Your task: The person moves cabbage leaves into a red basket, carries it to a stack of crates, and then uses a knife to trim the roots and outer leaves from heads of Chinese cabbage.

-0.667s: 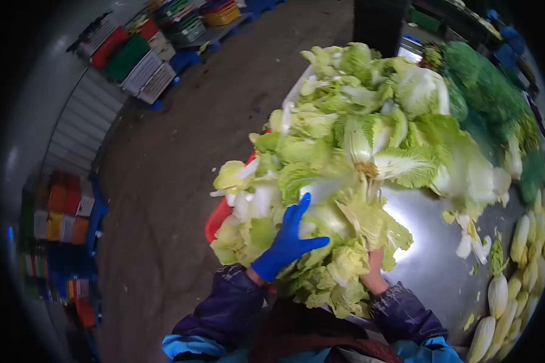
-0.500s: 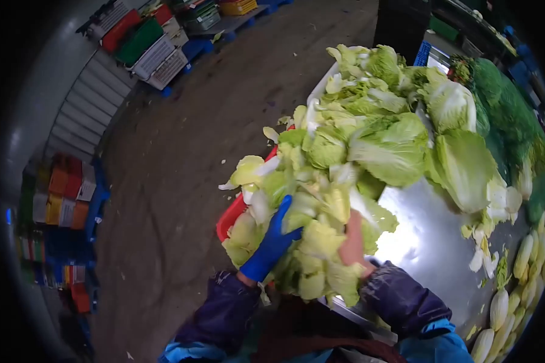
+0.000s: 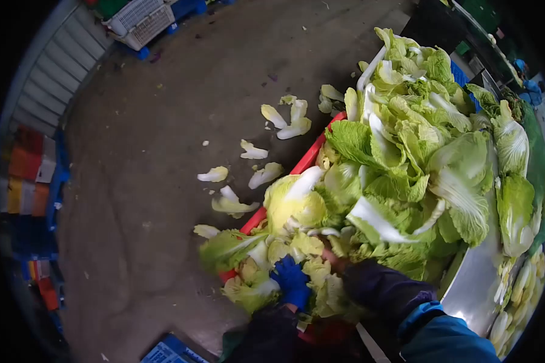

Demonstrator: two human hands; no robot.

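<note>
My left hand (image 3: 292,281), in a blue glove, lies on top of loose cabbage leaves with its fingers apart. To its right, my bare right hand (image 3: 334,260) reaches in among the leaves, and its fingers are hidden. Between and around my hands are pale yellow cabbage leaves (image 3: 307,244). These leaves fill a red crate (image 3: 312,152), whose rim shows along the left side. A large heap of green and white Chinese cabbage leaves (image 3: 399,175) rises beyond my right hand.
Fallen leaves (image 3: 295,128) lie on the floor (image 3: 145,181) left of the crate. At right are a metal table (image 3: 475,278), a green net (image 3: 540,163) and a row of trimmed cabbages (image 3: 521,284). A blue crate (image 3: 172,351) stands at the bottom.
My view has shifted. Both hands have moved lower into the leaves over the red crate. The leaf heap now covers part of the metal table that was bare, and more leaves show on the floor.
</note>
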